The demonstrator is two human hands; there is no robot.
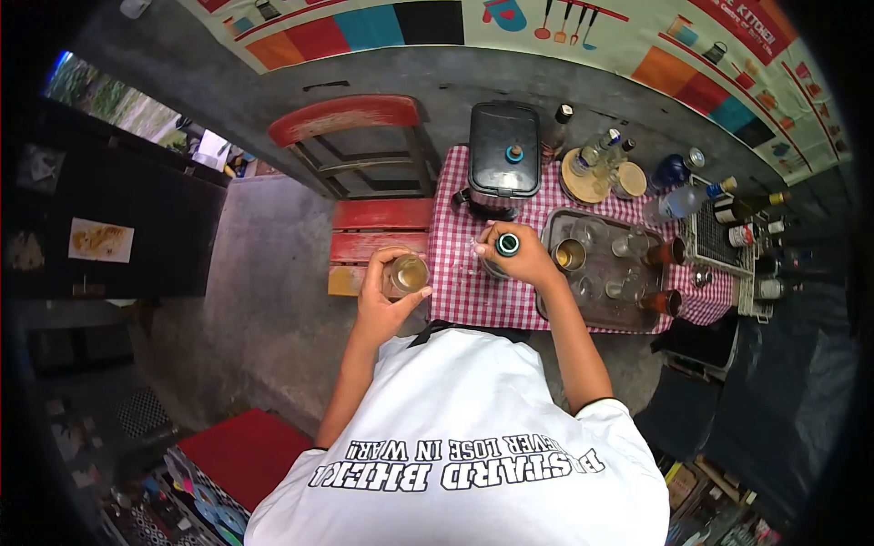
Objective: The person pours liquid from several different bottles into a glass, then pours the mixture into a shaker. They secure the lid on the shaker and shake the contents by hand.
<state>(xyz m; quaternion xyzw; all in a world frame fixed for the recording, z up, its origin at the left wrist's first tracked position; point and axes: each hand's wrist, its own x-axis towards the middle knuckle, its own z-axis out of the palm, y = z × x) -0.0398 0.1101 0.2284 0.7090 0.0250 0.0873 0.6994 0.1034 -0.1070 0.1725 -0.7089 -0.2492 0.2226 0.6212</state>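
Note:
My left hand [371, 298] is closed around a clear drinking glass [410, 273] and keeps it over the front edge of a red wooden chair, left of the table. A pale yellowish tint shows inside the glass. Over the checked cloth, my right hand [526, 262] grips a bottle [507, 244] near its top; I see its dark green-blue top from above, and most of its body is hidden by the hand. Just right of that hand is a brown tray [628, 318] with several clear glasses, a metal cup [570, 255] and two copper-coloured cups [662, 302].
A black-lidded container [503, 150] with a blue knob stands at the table's back. Bottles [596, 150] stand on a round wooden board [583, 185]. A wire rack [719, 238] with several bottles is at the right. The red chair [381, 214] adjoins the table's left side.

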